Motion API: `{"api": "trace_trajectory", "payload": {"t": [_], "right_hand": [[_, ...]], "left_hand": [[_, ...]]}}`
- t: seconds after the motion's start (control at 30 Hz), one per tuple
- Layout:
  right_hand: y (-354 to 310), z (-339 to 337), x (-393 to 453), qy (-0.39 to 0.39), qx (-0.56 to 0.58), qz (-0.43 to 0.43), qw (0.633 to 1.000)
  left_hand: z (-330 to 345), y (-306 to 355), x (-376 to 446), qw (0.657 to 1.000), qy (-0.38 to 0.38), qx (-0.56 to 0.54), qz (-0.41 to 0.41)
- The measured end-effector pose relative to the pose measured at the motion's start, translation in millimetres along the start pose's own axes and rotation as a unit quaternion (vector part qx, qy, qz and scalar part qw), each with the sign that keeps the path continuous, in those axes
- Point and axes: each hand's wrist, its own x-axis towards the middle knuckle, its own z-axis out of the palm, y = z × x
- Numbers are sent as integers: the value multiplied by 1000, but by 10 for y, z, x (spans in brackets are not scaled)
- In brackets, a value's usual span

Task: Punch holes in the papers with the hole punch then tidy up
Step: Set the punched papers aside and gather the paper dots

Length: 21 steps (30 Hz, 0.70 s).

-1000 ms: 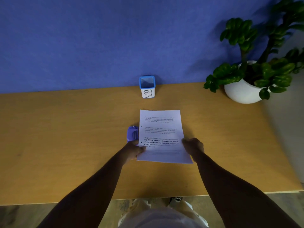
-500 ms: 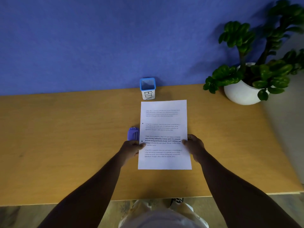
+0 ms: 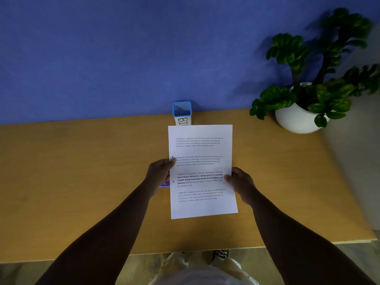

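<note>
A wooden desk (image 3: 82,182) is stretching along a blue wall, with a potted plant (image 3: 304,95) sitting at its far right corner. The papers (image 3: 202,206) are hanging above the desk, held at mid-height. The left hand (image 3: 159,171) is pinching their left edge, thumb on top by two punched holes; the right hand (image 3: 240,182) is pinching the right edge. A blue bin (image 3: 182,112) is standing behind the papers. The purple hole punch (image 3: 164,184) is peeking out under the left hand.

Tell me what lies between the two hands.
In the head view, only the paper spans the gap: the left hand pinches its left edge, the right hand its right edge. Two punched holes show near the left margin.
</note>
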Motion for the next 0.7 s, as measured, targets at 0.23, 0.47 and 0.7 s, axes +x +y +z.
{"api": "trace_trajectory", "payload": {"t": [0.23, 0.47, 0.7], "right_hand": [[-51, -17, -7, -5, 35, -2, 999], [-234, -26, 40, -4, 57, -29, 998], [-539, -9, 62, 43, -15, -145, 988]], "left_hand": [[15, 86, -2, 999, -15, 21, 30], [125, 106, -74, 994, -54, 54, 74], [294, 293, -64, 984, 47, 65, 157]]}}
